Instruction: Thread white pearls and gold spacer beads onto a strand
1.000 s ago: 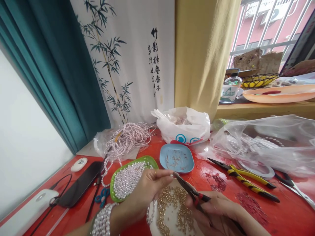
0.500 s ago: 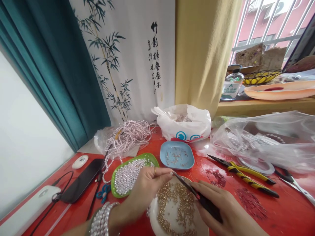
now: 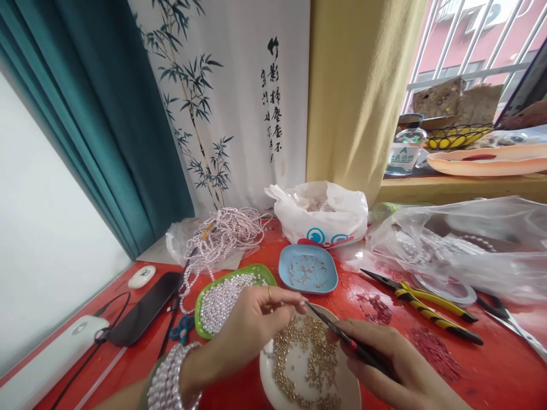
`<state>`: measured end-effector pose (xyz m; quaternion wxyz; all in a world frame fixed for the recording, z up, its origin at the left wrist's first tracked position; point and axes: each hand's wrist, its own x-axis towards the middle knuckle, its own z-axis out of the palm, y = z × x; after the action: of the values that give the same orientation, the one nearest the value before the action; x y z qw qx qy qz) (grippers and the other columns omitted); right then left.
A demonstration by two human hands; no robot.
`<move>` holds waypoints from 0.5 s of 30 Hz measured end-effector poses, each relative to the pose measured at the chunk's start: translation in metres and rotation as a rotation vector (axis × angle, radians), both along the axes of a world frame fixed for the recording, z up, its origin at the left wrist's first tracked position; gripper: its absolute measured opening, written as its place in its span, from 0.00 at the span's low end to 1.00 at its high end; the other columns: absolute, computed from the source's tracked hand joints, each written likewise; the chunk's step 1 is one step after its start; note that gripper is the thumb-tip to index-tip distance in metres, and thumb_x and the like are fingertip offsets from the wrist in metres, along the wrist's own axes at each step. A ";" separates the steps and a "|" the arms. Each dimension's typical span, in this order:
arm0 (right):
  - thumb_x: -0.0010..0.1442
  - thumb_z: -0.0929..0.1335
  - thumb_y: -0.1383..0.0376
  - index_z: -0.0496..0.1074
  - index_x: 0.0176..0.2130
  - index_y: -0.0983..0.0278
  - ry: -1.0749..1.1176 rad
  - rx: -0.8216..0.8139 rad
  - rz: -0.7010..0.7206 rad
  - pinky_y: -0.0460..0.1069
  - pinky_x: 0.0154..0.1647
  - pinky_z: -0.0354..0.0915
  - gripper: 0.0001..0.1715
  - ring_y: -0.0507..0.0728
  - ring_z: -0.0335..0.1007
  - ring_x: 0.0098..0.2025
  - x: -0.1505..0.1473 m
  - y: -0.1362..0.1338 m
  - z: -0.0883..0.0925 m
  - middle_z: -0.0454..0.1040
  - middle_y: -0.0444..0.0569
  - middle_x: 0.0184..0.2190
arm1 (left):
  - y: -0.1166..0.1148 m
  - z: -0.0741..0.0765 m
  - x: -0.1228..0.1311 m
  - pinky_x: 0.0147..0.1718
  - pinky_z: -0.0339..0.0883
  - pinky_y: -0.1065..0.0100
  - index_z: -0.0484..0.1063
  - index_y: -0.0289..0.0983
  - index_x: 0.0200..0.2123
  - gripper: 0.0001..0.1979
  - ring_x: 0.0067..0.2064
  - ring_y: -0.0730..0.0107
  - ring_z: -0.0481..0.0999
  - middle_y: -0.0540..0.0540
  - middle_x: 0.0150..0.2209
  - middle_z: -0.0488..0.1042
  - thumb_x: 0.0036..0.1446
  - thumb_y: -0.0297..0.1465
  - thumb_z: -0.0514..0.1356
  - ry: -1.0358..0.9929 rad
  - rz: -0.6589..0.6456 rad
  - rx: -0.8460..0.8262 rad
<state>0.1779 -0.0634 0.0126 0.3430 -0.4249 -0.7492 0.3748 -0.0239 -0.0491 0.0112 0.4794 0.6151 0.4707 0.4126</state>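
My right hand (image 3: 387, 356) is closed around slim long-nose pliers (image 3: 356, 348) with black handles and a red mark near the joint. Their tip points up and left and meets the fingertips of my left hand (image 3: 260, 316). That hand pinches thumb to forefinger over something too small to make out. A ring and several strands of pearly beads (image 3: 173, 376) are worn on the left finger and wrist. Below both hands lies a white plate (image 3: 271, 380) scattered with small gold beads (image 3: 322, 353). Partly behind my left hand is a green tray (image 3: 267, 274) of pearl-white beads (image 3: 222, 302).
A blue dish (image 3: 307, 287) holds tiny metal bits. Yellow-and-black pliers (image 3: 427, 302), scissors (image 3: 508, 322) and red pieces (image 3: 433, 350) lie right. Left are a phone (image 3: 145, 310) and white power bank (image 3: 64, 359). Pink bead strands (image 3: 231, 230) and a plastic bag (image 3: 294, 225) stand behind.
Both hands have shifted slightly right in the picture, and the pliers lie at a flatter angle. Their tip still meets the left fingertips. The view has also moved a little.
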 end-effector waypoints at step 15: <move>0.50 0.59 0.71 0.71 0.44 0.59 -0.191 0.414 0.049 0.47 0.30 0.72 0.23 0.56 0.74 0.35 0.002 0.004 -0.008 0.77 0.49 0.36 | 0.000 -0.002 0.003 0.27 0.67 0.78 0.78 0.39 0.27 0.04 0.28 0.77 0.73 0.49 0.28 0.78 0.43 0.29 0.65 -0.199 0.078 0.007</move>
<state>0.1803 -0.0595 0.0046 0.3411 -0.3607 -0.8494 0.1793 -0.0208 -0.0491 0.0087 0.5051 0.5541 0.4427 0.4918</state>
